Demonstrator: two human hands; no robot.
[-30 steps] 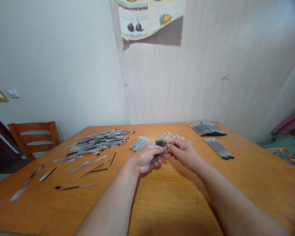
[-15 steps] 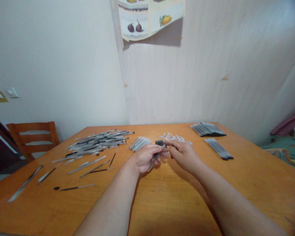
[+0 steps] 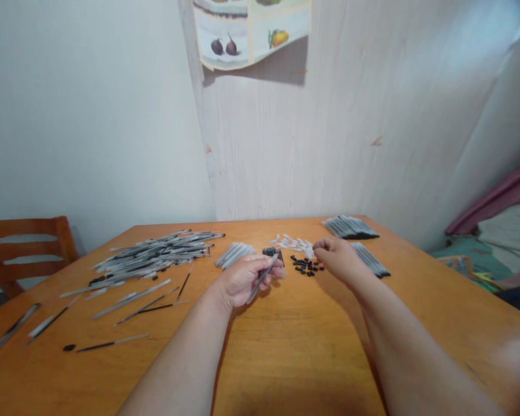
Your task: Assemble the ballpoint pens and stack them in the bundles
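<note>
A bundle of thin pen refills (image 3: pixel 260 282) with dark upper ends is wrapped in the fingers of my left hand (image 3: pixel 242 280), above the table's middle. My right hand (image 3: pixel 335 257) is over the small black caps (image 3: pixel 305 266), on their right side, with fingertips pinched together; what they hold, if anything, is too small to name. Small white caps (image 3: pixel 291 242) lie just behind the black ones. Left of the bundle is a stack of pale tubes (image 3: pixel 234 254). Two groups of dark-tipped refills, one far (image 3: pixel 350 227) and one nearer (image 3: pixel 370 259), lie to the right.
A big loose pile of refills (image 3: pixel 156 254) covers the table's left part, with single refills (image 3: pixel 132 299) scattered in front. A wooden chair (image 3: pixel 26 245) stands at the left. Fruit pictures (image 3: pixel 251 34) hang on the wall. Fabric (image 3: pixel 498 202) is at the far right.
My right hand has moved right, away from the bundle in my left hand, and the black caps now show between them. The whole view has shifted to the right.
</note>
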